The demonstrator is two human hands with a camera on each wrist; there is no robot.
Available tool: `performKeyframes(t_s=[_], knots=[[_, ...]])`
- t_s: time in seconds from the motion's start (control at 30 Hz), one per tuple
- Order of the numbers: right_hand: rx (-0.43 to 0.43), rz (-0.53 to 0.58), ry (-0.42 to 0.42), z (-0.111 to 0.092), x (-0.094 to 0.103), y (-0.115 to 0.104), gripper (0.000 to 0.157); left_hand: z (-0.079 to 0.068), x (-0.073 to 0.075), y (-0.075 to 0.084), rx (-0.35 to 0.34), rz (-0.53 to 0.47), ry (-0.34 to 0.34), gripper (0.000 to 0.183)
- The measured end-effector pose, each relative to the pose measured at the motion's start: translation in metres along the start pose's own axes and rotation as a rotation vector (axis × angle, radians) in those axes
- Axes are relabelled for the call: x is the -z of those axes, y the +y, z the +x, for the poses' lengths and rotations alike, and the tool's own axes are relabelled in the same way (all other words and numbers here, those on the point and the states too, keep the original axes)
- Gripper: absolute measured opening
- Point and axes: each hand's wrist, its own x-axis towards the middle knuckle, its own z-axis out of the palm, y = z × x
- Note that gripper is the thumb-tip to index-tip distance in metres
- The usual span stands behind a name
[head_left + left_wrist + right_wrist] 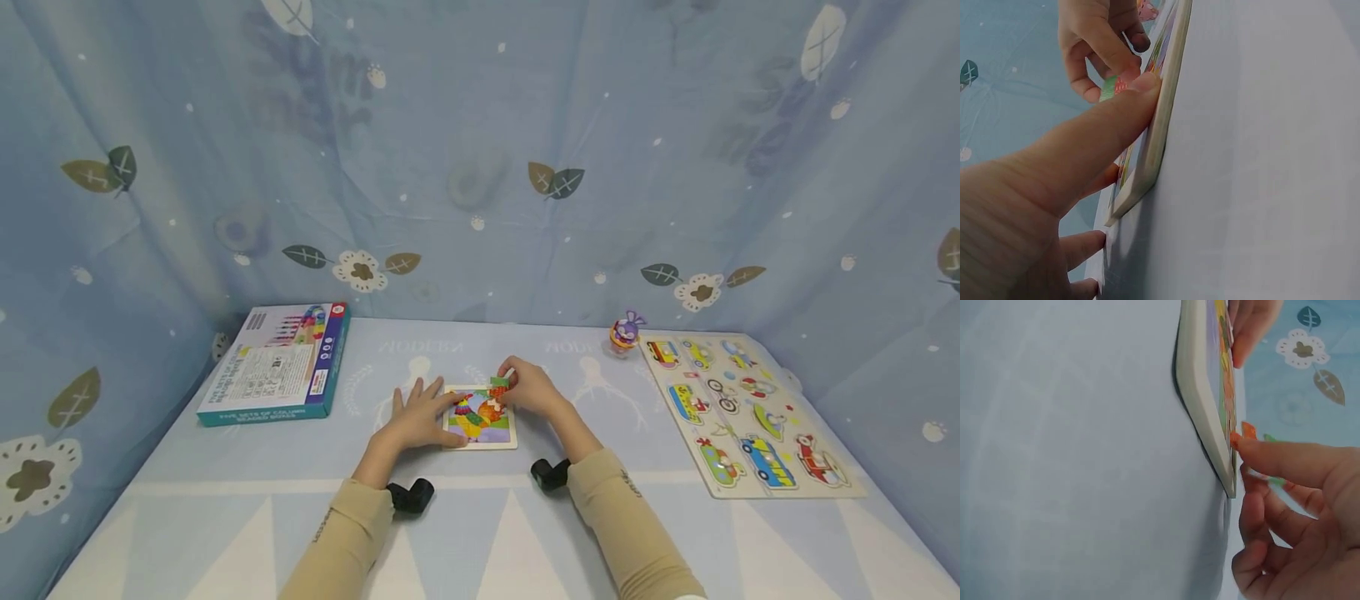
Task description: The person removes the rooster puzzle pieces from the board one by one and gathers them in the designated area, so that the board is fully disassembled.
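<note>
A small jigsaw puzzle in a pale wooden tray point(491, 447) lies in the middle of the table, with a colourful bird-like picture. My left hand point(415, 421) rests over its left side, fingers spread and fairly straight. In the left wrist view, the left thumb point(1104, 128) lies against the near edge of the tray. At the tray's upper right corner, my right hand point(529, 388) pinches a green and red-orange puzzle piece point(498, 382). The right wrist view shows that piece point(1249, 430) raised at an angle by the tray edge, partly hidden by the fingers.
A bead-set box point(266, 367) lies at the back left. On the right is a vehicle peg puzzle board point(712, 423), with a small purple and orange toy figure point(624, 332) by its far corner. A patterned blue curtain point(480, 150) hangs behind the table.
</note>
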Motion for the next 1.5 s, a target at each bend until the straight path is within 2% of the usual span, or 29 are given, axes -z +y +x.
performKeyframes(t_s=[0.2, 0.3, 0.43, 0.6, 0.8, 1.0, 1.3, 1.5], knots=[[-0.019, 0.173, 0.053, -0.006, 0.006, 0.005, 0.023, 0.004, -0.004, -0.005, -0.039, -0.030, 0.019, 0.083], [-0.044, 0.243, 0.050, -0.010, 0.009, 0.008, 0.019, 0.001, 0.000, 0.000, -0.028, -0.033, 0.004, 0.081], [-0.077, 0.269, 0.060, -0.015, 0.013, 0.012, 0.022, -0.003, 0.003, 0.005, -0.015, -0.017, -0.021, 0.076], [-0.140, 0.302, 0.130, -0.022, 0.020, 0.020, 0.030, -0.003, 0.003, 0.004, -0.023, 0.041, -0.036, 0.072], [-0.172, 0.407, 0.187, -0.029, 0.030, 0.033, 0.031, -0.004, 0.003, 0.004, -0.035, 0.011, -0.031, 0.070], [-0.167, 0.416, 0.225, -0.035, 0.040, 0.044, 0.031, -0.004, 0.003, 0.004, -0.035, 0.002, -0.030, 0.070], [-0.203, 0.438, 0.276, -0.042, 0.050, 0.062, 0.032, -0.003, 0.002, 0.002, -0.040, -0.007, -0.033, 0.070], [-0.229, 0.466, 0.302, -0.044, 0.057, 0.069, 0.039, -0.004, 0.002, 0.002, -0.043, -0.010, -0.040, 0.070]])
